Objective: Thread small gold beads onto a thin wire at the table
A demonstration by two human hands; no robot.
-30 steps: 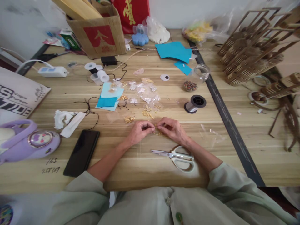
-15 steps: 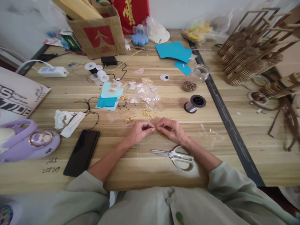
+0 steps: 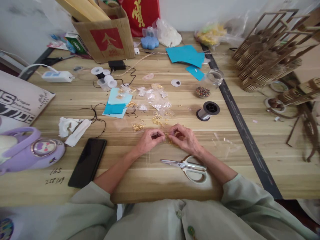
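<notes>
My left hand (image 3: 150,140) is closed in a pinch, its fingertips at one end of a small gold beaded strand (image 3: 167,142). Close beside it, my right hand (image 3: 183,138) pinches at the strand's other side; the exact piece between those fingertips is too small to make out. A thin clear thread (image 3: 147,159) hangs below my left hand. Small heaps of gold beads (image 3: 137,127) lie just beyond the hands. Scissors with pale handles (image 3: 188,168) rest partly open on the table, near my right forearm.
A spool of fine thread (image 3: 208,111) and a jar of mixed beads (image 3: 203,92) stand at right. Small bags of silver pieces (image 3: 157,98) lie mid-table. At left are a black phone (image 3: 87,162) and a purple bottle (image 3: 47,150). Bamboo baskets (image 3: 265,56) fill the far right.
My right fingers have drawn slightly away to the right from my left fingertips, widening the gap. More of the gold strand shows between the hands.
</notes>
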